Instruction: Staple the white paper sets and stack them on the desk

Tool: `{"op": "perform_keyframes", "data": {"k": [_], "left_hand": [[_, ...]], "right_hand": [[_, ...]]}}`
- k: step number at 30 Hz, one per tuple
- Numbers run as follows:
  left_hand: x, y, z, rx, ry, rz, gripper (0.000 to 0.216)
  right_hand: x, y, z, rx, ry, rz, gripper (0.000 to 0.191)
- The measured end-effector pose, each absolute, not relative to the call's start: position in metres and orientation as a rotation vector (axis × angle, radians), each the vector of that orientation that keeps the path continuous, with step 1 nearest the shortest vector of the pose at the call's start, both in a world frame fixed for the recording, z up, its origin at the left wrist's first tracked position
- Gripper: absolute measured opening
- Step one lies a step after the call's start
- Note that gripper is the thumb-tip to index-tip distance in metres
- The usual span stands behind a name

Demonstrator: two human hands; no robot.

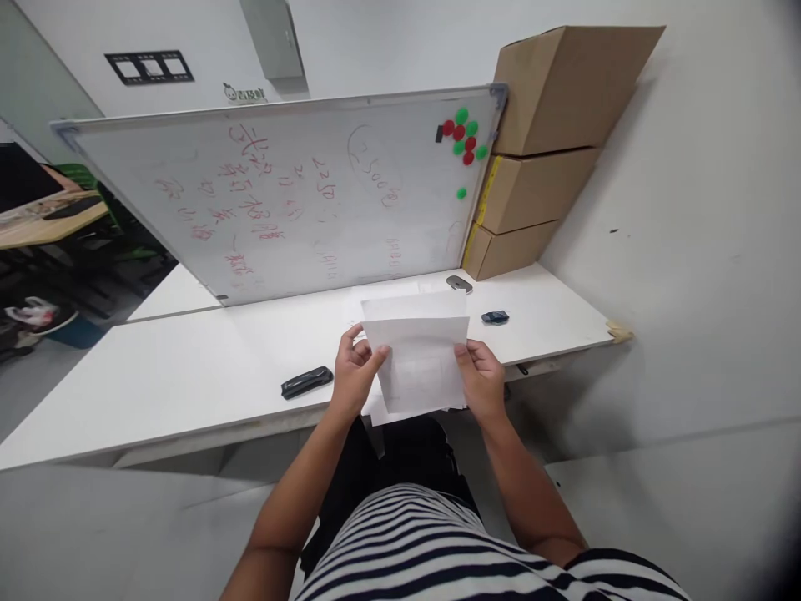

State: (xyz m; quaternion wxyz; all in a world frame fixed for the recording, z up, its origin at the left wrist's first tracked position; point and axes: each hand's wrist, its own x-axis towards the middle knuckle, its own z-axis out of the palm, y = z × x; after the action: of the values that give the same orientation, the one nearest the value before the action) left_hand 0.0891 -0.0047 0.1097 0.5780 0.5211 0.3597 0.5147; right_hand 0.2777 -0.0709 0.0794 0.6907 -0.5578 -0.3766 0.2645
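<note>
Sheets of white paper are held up between my two hands, over the front edge of the white table. My left hand grips their left side, thumb on the near face. On the right side my right hand pinches them the same way. At least two sheets show, one rising behind the other, and faint marks come through the front one. More paper lies on the table behind them, partly hidden. A black stapler-like object rests left of my left hand.
A whiteboard with red writing and round magnets leans on the wall. Three cardboard boxes are stacked at the right. A grey mouse-like object and a small dark blue item lie on the table. A desk stands far left.
</note>
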Motion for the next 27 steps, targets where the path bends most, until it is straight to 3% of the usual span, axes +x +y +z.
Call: {"op": "perform_keyframes", "data": {"k": [4, 6, 13, 16, 20, 27], "left_hand": [[0.084, 0.005, 0.116, 1.347, 0.864, 1.328, 0.028], [0.086, 0.010, 0.113, 1.431, 0.897, 1.462, 0.024], [0.100, 0.028, 0.060, 1.424, 1.053, 1.411, 0.034], [0.097, 0.030, 0.048, 1.495, 1.098, 1.366, 0.028], [0.088, 0.030, 0.056, 1.458, 1.122, 1.364, 0.025], [0.087, 0.014, 0.077, 0.820, 0.757, 1.498, 0.035]], "right_hand": [[0.264, -0.059, 0.090, -1.159, -0.940, 0.584, 0.031], [0.260, -0.049, 0.088, -1.151, -0.977, 0.538, 0.035], [0.261, -0.028, 0.046, -1.355, -1.110, 0.578, 0.054], [0.271, -0.027, 0.042, -1.516, -1.250, 0.497, 0.053], [0.281, -0.029, 0.051, -1.572, -1.373, 0.477, 0.053], [0.249, -0.044, 0.047, -1.268, -1.091, 0.703, 0.072]]}}
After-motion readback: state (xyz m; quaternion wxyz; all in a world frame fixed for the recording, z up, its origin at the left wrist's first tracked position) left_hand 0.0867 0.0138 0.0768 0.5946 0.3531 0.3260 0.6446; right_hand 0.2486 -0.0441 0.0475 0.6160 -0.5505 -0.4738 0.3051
